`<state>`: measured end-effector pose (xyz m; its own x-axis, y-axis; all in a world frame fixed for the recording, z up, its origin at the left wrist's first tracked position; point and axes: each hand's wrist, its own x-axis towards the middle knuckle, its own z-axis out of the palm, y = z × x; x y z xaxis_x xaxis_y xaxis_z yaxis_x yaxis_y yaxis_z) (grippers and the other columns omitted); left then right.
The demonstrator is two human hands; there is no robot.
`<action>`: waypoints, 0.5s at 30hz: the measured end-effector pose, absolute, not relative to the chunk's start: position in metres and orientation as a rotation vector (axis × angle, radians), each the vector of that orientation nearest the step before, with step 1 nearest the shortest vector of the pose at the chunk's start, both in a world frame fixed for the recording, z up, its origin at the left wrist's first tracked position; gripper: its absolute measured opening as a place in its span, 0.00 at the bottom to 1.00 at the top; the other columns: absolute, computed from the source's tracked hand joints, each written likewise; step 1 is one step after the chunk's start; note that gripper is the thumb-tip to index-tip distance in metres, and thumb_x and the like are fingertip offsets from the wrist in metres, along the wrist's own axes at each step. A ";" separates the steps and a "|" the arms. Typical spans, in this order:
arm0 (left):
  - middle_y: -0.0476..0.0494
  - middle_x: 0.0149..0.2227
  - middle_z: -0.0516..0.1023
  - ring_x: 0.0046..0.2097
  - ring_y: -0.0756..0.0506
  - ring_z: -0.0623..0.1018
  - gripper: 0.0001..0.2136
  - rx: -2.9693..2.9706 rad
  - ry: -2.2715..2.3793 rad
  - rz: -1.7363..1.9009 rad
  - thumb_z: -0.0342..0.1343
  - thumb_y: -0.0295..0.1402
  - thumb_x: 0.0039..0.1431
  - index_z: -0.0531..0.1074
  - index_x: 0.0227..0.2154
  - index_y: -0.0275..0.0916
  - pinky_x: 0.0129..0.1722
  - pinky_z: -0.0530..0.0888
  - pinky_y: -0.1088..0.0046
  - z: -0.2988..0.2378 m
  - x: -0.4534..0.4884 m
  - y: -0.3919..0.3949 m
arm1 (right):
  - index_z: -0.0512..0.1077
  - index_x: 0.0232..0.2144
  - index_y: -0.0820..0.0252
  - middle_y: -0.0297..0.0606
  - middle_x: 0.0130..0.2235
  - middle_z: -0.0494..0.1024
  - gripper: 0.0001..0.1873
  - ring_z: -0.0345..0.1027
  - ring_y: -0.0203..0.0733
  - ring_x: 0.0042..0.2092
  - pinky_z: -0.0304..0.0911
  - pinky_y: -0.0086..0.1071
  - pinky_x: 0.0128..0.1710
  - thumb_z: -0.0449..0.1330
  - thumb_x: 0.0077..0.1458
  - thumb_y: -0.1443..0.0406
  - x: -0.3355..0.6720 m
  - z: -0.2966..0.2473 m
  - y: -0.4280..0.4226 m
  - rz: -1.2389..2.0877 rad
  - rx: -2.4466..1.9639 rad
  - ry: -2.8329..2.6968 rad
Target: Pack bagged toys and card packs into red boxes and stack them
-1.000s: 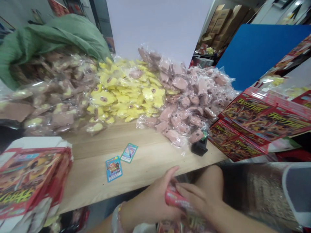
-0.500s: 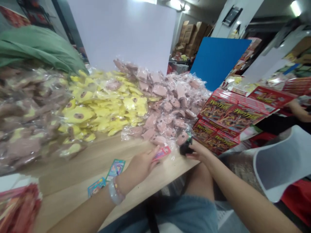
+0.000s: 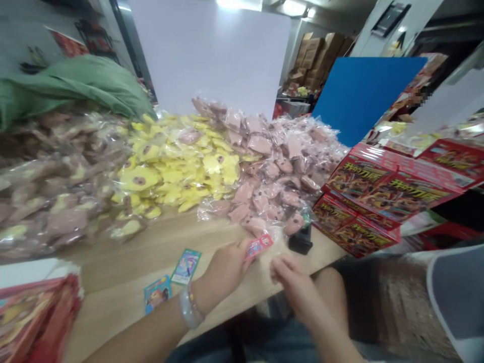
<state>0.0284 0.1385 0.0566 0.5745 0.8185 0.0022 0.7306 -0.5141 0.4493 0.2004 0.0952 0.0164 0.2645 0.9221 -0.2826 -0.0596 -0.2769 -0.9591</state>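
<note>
A pink-red printed card (image 3: 259,245) is gripped in my left hand (image 3: 226,267), over the front of the wooden table. Close by on the right, my right hand (image 3: 290,276) has its fingers curled together, slightly blurred; whatever may be in them is hidden. Just beyond those fingers stands a small black box (image 3: 301,241) with some green at its back. Two more cards lie flat left of my left hand: a green-edged card (image 3: 186,266) and a blue card (image 3: 157,294), the latter close to my forearm.
Behind my hands are heaps of bagged yellow pieces (image 3: 177,169) and bagged pink pieces (image 3: 272,176). Stacked red boxes (image 3: 359,201) stand at right. Red packaging (image 3: 34,312) lies at near left, with a pale bin (image 3: 457,287) beyond the table's right edge.
My right hand has come away from the black box and moved toward my left hand. The left hand still grips the pink-red card. The whole view has shifted somewhat.
</note>
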 end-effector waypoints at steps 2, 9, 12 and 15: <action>0.42 0.39 0.75 0.37 0.42 0.76 0.12 2.364 1.245 0.342 0.46 0.28 0.58 0.62 0.45 0.40 0.34 0.69 0.70 0.057 0.027 0.136 | 0.62 0.16 0.60 0.29 0.18 0.62 0.21 0.54 0.31 0.20 0.53 0.26 0.20 0.56 0.45 0.50 0.168 0.018 0.102 1.252 -1.468 -0.863; 0.46 0.38 0.75 0.39 0.45 0.76 0.12 2.130 1.115 0.520 0.51 0.27 0.52 0.64 0.41 0.41 0.35 0.69 0.73 0.037 0.026 0.136 | 0.68 0.24 0.61 0.41 0.25 0.71 0.21 0.65 0.45 0.28 0.61 0.38 0.29 0.59 0.38 0.48 0.180 0.004 0.083 0.774 -1.702 -0.997; 0.46 0.37 0.76 0.38 0.44 0.76 0.11 2.189 1.030 0.500 0.52 0.30 0.51 0.65 0.39 0.40 0.35 0.70 0.71 0.040 0.020 0.127 | 0.67 0.44 0.56 0.45 0.47 0.71 0.28 0.61 0.52 0.49 0.56 0.42 0.48 0.63 0.37 0.59 0.193 0.038 0.077 0.462 -1.795 -1.713; 0.42 0.47 0.72 0.46 0.42 0.73 0.23 2.251 1.068 0.432 0.59 0.36 0.46 0.62 0.48 0.42 0.44 0.69 0.67 0.062 -0.033 0.118 | 0.71 0.38 0.56 0.47 0.38 0.76 0.17 0.68 0.54 0.42 0.60 0.43 0.42 0.61 0.42 0.61 0.190 0.066 0.089 0.371 -1.790 -2.391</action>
